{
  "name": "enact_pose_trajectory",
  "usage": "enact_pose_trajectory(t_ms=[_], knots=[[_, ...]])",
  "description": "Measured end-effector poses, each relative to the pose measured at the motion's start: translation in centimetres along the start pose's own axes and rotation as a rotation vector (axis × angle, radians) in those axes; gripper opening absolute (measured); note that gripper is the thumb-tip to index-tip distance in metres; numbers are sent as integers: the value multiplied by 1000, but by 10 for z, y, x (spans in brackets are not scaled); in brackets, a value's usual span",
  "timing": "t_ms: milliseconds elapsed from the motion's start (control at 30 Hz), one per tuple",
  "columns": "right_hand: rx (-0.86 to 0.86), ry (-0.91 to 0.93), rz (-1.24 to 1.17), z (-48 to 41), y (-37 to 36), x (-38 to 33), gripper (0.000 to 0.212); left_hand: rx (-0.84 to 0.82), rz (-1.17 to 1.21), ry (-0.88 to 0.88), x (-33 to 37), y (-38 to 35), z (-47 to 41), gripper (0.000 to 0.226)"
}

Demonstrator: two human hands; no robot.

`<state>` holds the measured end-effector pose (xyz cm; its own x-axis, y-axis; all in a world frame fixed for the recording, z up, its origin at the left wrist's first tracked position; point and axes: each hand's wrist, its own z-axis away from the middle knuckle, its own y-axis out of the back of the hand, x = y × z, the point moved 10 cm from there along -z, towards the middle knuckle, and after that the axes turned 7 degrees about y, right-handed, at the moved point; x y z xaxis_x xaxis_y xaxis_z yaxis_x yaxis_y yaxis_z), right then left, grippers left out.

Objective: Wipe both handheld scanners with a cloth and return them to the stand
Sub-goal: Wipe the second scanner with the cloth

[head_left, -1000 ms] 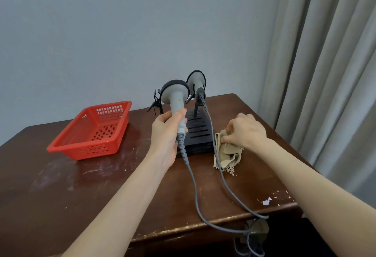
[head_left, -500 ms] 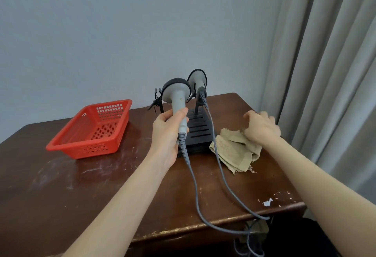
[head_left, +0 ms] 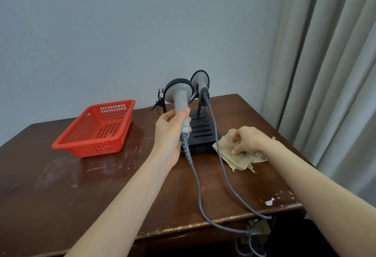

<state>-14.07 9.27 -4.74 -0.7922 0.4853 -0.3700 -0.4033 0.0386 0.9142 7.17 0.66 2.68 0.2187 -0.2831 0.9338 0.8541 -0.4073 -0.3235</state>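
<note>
Head view: we note the left hand (head_left: pixel 171 132) wrapped firmly round the handle of the near scanner (head_left: pixel 180 97), holding it upright over the black stand (head_left: pixel 201 132). The second scanner (head_left: pixel 200 79) sits on the stand's right post, behind. The right hand (head_left: pixel 248 140) pinches the cloth (head_left: pixel 234 155) between thumb and curled fingers; the cloth lies on the table (head_left: pixel 101 185) just right of the stand. A red basket (head_left: pixel 97 128) sits well to the left.

Near scanner (head_left: pixel 180 95): gripped at the handle by the left hand (head_left: pixel 171 132), head up.
Far scanner (head_left: pixel 200 79): seated on the stand (head_left: pixel 201 130).
Cloth (head_left: pixel 236 159): pinched by the right hand (head_left: pixel 248 139), at the stand's 4 o'clock.
Red basket (head_left: pixel 97 128): placed at the stand's 9 o'clock.
</note>
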Motion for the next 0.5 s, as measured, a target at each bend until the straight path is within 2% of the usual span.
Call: enact_pose_trajectory(t_ms=[100,167,300,433,500], knots=[[98,5,-104,1,10,0,22,-12,17,5,-1,-1,1,34],[168,-1,-70,4,22,-2,13,-6,25,7,-1,-1,2,33],[120,-65,33,1,15,7,29,-8,32,11,-2,-2,2,32],[364,-143,-333,2,31,29,25,-12,29,5,-1,-2,1,33],[446,-180,-417,6,39,40,33,-12,30,3,-1,-2,1,33]])
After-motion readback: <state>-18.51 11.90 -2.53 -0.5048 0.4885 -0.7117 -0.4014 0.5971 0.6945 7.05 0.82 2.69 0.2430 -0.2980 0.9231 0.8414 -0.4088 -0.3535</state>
